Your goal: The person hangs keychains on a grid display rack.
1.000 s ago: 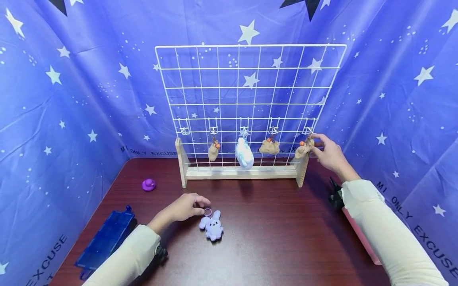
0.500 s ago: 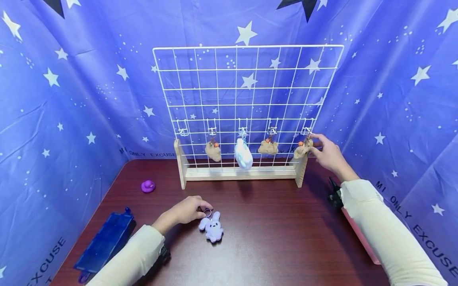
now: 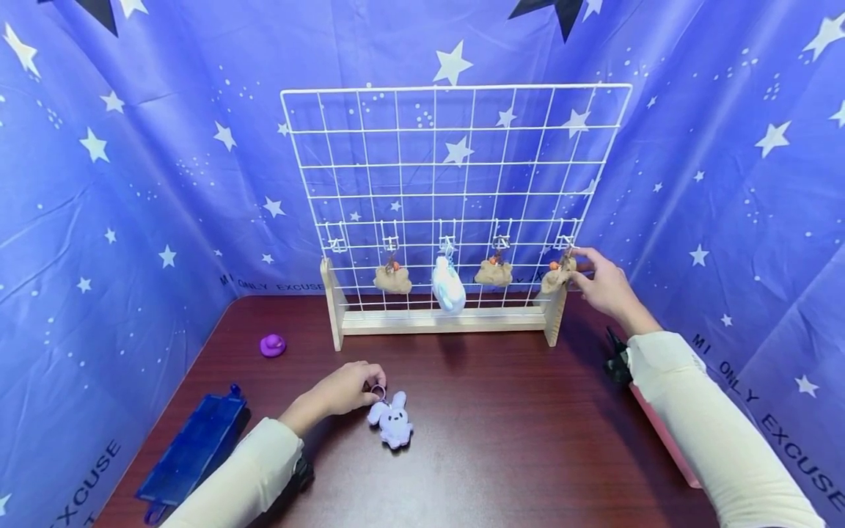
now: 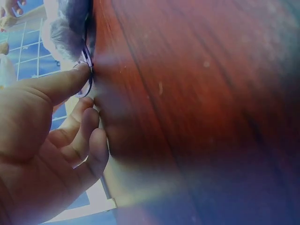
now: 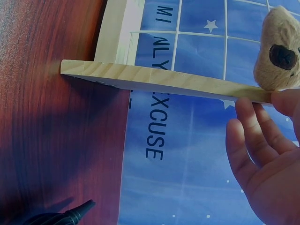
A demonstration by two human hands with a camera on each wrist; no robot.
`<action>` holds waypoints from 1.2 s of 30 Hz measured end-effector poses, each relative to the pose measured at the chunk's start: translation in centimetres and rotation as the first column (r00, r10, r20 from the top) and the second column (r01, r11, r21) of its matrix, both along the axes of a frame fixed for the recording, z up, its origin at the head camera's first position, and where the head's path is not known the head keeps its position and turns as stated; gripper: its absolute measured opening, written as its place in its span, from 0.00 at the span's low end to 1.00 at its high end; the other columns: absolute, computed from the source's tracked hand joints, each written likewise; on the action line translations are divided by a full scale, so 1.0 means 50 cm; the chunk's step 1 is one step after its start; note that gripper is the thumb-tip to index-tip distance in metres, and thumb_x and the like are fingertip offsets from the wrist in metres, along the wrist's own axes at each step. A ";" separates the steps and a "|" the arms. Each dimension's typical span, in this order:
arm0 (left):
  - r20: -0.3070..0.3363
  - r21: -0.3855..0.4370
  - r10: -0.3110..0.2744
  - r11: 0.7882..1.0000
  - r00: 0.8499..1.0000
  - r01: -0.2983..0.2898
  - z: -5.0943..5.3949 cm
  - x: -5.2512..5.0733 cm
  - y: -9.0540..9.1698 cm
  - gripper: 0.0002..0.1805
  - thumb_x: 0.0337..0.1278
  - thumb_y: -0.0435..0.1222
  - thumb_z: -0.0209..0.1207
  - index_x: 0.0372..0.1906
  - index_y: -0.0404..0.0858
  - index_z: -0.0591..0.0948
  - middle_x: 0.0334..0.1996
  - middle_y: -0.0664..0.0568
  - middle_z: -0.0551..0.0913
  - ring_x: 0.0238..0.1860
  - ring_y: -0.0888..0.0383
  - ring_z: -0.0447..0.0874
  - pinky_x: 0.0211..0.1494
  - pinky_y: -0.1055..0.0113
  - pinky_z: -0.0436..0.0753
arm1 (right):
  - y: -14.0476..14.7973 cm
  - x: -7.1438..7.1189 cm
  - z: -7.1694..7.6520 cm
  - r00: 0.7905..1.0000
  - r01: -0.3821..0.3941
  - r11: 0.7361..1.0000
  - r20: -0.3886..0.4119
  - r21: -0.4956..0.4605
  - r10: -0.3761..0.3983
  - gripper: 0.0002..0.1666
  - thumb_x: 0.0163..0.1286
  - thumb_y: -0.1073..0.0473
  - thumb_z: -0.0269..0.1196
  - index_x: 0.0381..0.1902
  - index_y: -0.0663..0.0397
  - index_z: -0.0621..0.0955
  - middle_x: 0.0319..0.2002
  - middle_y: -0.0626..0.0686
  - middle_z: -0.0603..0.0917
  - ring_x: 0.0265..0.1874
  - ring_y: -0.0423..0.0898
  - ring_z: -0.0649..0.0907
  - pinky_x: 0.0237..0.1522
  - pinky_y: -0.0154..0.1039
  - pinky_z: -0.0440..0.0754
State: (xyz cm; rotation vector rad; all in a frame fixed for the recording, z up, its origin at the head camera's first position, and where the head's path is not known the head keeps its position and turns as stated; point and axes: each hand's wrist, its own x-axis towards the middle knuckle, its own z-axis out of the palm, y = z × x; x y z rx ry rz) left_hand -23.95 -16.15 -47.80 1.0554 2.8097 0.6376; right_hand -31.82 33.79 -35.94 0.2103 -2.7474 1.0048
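On the table lies a lavender bunny plush keychain (image 3: pixel 394 425), face up. My left hand (image 3: pixel 343 389) pinches its metal ring (image 4: pixel 86 70), the thumb on it in the left wrist view. At the rack's right end my right hand (image 3: pixel 604 282) holds a brown plush keychain (image 3: pixel 556 280) just below its hook. The right wrist view shows this plush (image 5: pixel 276 51) with a dark nose, touching the thumb; its top is out of frame. Other hooks of the white wire grid rack (image 3: pixel 455 89) bear a white plush (image 3: pixel 449 287) and two brown plush keychains (image 3: pixel 494 273).
A purple rubber duck (image 3: pixel 272 345) sits at the table's left. Nearer, beside the left forearm, lies a blue tray-like thing (image 3: pixel 191 449). A pink object (image 3: pixel 667 436) is partly hidden beneath the right forearm. The leftmost hook (image 3: pixel 337 245) carries nothing. Starry blue cloth surrounds the table.
My left fingers have closed onto the bunny keychain's ring, which has tipped slightly. The left brown plush has turned on its hook. My right hand stays at the right plush.
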 end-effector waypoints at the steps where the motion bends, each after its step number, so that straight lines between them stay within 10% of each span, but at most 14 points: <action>1: 0.003 0.003 0.000 1.000 1.000 0.000 0.000 0.000 0.000 0.10 0.56 0.34 0.70 0.37 0.46 0.79 0.28 0.60 0.80 0.32 0.65 0.76 0.37 0.70 0.76 | 0.000 0.000 0.000 1.000 0.001 1.000 -0.003 0.000 -0.001 0.28 0.78 0.62 0.55 0.74 0.57 0.67 0.56 0.73 0.82 0.43 0.65 0.88 0.29 0.33 0.85; 9: 0.063 0.029 0.011 0.999 0.998 -0.013 0.005 0.001 -0.012 0.08 0.60 0.35 0.68 0.38 0.47 0.79 0.23 0.63 0.83 0.25 0.72 0.72 0.31 0.74 0.73 | -0.001 0.000 0.002 1.000 0.010 1.000 -0.012 0.003 -0.010 0.28 0.78 0.62 0.56 0.73 0.57 0.68 0.55 0.72 0.83 0.36 0.53 0.89 0.28 0.34 0.85; 20: 0.096 0.039 -0.008 0.999 0.995 0.005 0.026 0.005 -0.040 0.08 0.62 0.30 0.64 0.42 0.46 0.86 0.30 0.60 0.90 0.33 0.71 0.82 0.40 0.71 0.80 | 0.002 -0.002 0.001 1.000 -0.018 1.000 0.011 -0.007 0.018 0.29 0.79 0.62 0.53 0.75 0.58 0.65 0.57 0.75 0.80 0.41 0.60 0.90 0.37 0.50 0.90; 36: -0.004 0.020 -0.008 1.000 1.000 0.008 0.054 0.016 -0.038 0.08 0.63 0.30 0.64 0.42 0.44 0.89 0.35 0.61 0.90 0.38 0.68 0.84 0.45 0.66 0.85 | 0.004 -0.001 0.002 1.000 -0.019 1.000 0.008 0.000 0.019 0.29 0.79 0.62 0.54 0.75 0.59 0.65 0.57 0.75 0.80 0.45 0.68 0.87 0.31 0.35 0.87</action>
